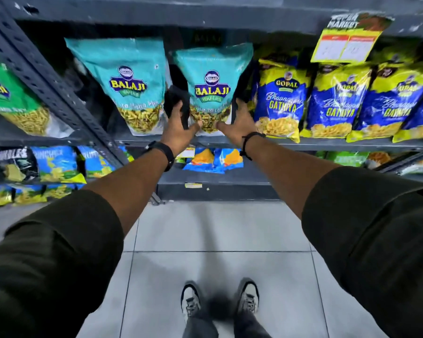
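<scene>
A teal Balaji snack bag (pixel 211 76) stands on the grey metal shelf (pixel 327 143), and both my hands are on its lower part. My left hand (pixel 178 128) holds its left edge, thumb across the front, and also grips a black cloth (pixel 175 100) against the bag. My right hand (pixel 237 123) clasps the right edge, thumb on the front and fingers reaching behind. A second teal Balaji bag (pixel 130 81) stands just to the left.
Blue and yellow Gopal bags (pixel 279 98) fill the shelf to the right under a yellow price tag (pixel 347 45). A green bag (pixel 7 98) sits left of a slanted shelf post (pixel 51 86). Lower shelves hold more snack packs. Grey tiled floor (pixel 217 228) lies below.
</scene>
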### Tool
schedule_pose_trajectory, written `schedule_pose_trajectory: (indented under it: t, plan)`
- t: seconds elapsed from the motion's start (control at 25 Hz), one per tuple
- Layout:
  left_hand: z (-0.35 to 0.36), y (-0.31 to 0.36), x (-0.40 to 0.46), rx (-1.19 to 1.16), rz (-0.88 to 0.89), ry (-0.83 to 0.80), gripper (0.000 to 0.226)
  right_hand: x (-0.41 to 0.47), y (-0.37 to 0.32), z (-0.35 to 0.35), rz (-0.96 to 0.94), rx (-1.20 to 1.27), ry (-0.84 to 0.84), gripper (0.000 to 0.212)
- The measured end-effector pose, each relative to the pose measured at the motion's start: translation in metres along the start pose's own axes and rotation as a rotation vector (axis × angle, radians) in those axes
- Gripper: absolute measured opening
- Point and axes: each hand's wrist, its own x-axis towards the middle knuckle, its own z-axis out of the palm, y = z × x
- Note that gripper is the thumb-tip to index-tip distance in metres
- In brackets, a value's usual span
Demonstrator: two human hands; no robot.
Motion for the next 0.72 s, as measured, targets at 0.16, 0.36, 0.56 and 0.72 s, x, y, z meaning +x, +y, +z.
schedule_pose_trajectory:
  t: [0.16,0.36,0.56,0.72]
  plan:
    - [0.007,-0.009,0.008,0.028,0.052,0.003,0.085,0.011,0.008,0.014,-0.030,0.072,0.008,0.094]
    - [0.019,-0.014,0.015,-0.092,0.065,0.044,0.074,0.013,0.015,0.019,-0.033,0.151,0.035,0.080]
    - [0.024,-0.017,0.017,-0.098,0.051,0.076,0.071,0.014,0.018,0.016,-0.031,0.150,0.033,0.077]
    - [0.024,-0.015,0.014,-0.122,0.040,0.081,0.076,0.012,0.018,0.016,-0.042,0.174,0.023,0.080]
